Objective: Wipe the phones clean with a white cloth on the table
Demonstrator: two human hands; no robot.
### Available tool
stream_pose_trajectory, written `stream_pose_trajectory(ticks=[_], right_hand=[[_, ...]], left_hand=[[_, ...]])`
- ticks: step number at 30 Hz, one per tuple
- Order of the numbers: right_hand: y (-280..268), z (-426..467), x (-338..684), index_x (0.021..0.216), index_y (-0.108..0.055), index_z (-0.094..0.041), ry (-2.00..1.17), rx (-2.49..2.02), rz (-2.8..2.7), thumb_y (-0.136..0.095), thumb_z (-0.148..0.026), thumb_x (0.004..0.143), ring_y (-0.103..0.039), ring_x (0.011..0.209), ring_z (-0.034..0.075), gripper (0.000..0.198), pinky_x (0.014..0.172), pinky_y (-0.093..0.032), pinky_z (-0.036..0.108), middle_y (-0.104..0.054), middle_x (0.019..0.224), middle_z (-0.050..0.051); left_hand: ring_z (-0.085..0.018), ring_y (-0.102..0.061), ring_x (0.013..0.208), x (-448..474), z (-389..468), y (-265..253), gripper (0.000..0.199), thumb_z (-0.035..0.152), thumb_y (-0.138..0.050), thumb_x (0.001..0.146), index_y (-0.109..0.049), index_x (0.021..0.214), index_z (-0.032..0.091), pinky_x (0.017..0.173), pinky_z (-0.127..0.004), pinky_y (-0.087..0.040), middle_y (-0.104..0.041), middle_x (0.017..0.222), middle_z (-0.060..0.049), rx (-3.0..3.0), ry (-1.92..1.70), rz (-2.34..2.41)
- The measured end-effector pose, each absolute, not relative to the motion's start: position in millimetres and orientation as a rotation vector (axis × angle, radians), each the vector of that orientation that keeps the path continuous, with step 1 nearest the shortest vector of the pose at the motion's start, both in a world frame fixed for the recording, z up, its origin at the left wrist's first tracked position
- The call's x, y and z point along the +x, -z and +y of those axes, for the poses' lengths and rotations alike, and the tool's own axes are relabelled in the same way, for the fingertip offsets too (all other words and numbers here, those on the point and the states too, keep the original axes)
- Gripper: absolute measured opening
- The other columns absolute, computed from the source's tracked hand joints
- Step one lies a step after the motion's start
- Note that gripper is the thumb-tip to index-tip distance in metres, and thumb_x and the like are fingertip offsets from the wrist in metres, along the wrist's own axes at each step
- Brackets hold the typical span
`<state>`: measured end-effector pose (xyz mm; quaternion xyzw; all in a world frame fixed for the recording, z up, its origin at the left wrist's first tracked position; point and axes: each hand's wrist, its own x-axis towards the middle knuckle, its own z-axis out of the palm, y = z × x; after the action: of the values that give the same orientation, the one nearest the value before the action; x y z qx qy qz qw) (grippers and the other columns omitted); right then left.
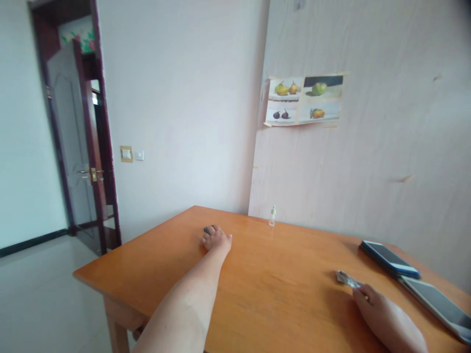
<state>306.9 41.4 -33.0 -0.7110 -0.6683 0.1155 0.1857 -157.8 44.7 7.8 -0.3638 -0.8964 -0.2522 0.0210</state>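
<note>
My left hand (216,239) reaches far across the orange-brown wooden table (272,294). Its fingers curl over a small dark object (209,229), of which only one end shows past them; its kind cannot be made out. Nearer to me on the right, my right hand (380,311) is closed around a silvery-grey object (346,279) with a wider, irregular head pointing to the left. The rest of that object lies hidden inside the fist. A small clear bottle with a pale top (272,216) stands upright near the table's back edge, apart from both hands.
Two flat devices with dark screens lie at the right: a blue-edged one (390,259) and a pale-edged one (437,304). A wall and a leaning board (360,186) with fruit pictures (304,99) rise behind the table. An open door (71,147) stands at the left.
</note>
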Motion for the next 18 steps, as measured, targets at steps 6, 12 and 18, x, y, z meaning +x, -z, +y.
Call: stream_pose_trajectory(ticks=[6, 12, 18], right_hand=[[32, 42, 306, 0.084, -0.065, -0.031, -0.337, -2.0, -1.877, -0.04, -0.06, 0.083, -0.067, 0.085, 0.032, 0.038, 0.074, -0.045, 0.041, -0.072, 0.092, 0.011], [28, 37, 303, 0.088, -0.064, -0.031, -0.329, -2.012, -1.885, -0.036, -0.058, 0.086, -0.066, 0.09, 0.032, 0.039, 0.076, -0.045, 0.041, -0.071, 0.092, 0.011], [27, 37, 303, 0.095, -0.063, -0.03, -0.325, -2.016, -1.906, -0.033, -0.056, 0.088, -0.066, 0.092, 0.033, 0.04, 0.075, -0.045, 0.041, -0.071, 0.093, 0.012]], left_hand=[[-0.042, -0.037, 0.131, -168, 60, 2, 0.078, 0.052, -0.061, 0.075, -0.038, 0.138, 0.012, 0.1, -0.048, -0.034, -0.021, 0.153, -0.026, -1.112, 0.763, -2.824], [-0.037, -0.039, 0.131, -168, 67, 6, 0.054, 0.039, -0.056, 0.084, -0.045, 0.129, 0.012, 0.1, -0.044, -0.037, -0.028, 0.15, -0.023, -1.144, 0.804, -2.805], [-0.033, -0.048, 0.123, -168, 65, 7, 0.045, 0.028, -0.061, 0.08, -0.047, 0.121, 0.015, 0.099, -0.041, -0.039, -0.039, 0.139, -0.02, -1.147, 0.912, -2.761]])
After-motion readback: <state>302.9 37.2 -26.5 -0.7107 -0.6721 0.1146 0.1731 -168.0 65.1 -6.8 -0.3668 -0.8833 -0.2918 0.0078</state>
